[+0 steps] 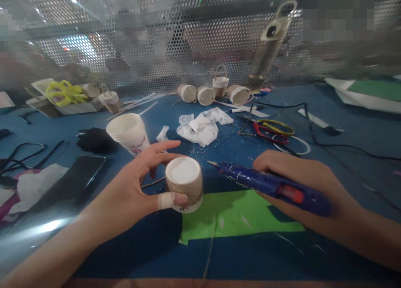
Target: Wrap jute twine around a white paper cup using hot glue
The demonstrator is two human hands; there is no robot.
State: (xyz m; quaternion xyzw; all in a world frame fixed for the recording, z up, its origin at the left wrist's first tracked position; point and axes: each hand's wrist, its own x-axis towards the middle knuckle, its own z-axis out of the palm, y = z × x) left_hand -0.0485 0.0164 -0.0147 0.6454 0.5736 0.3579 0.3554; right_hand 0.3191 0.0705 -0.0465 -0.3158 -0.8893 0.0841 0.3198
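Note:
My left hand (148,181) grips a paper cup (184,192) wrapped in brown cord, its bandaged thumb against the front and its fingers behind; the index finger stretches out above. The cup appears upside down, white base upward, at the left edge of a green sheet (232,215). In my right hand (294,175) is a blue glue gun (260,181), its metal nozzle pointing left towards the cup but apart from it. A thin strand runs down across the green sheet. Beyond my left hand stands a stack of white paper cups (128,133).
Crumpled white lace (205,125) lies mid-table, with scissors (272,131) and a black cable (313,129) to the right. Several cord-wrapped cups (206,95) and a bottle (266,49) line the perforated screen. A phone (81,183) and yellow ribbon (65,92) are left.

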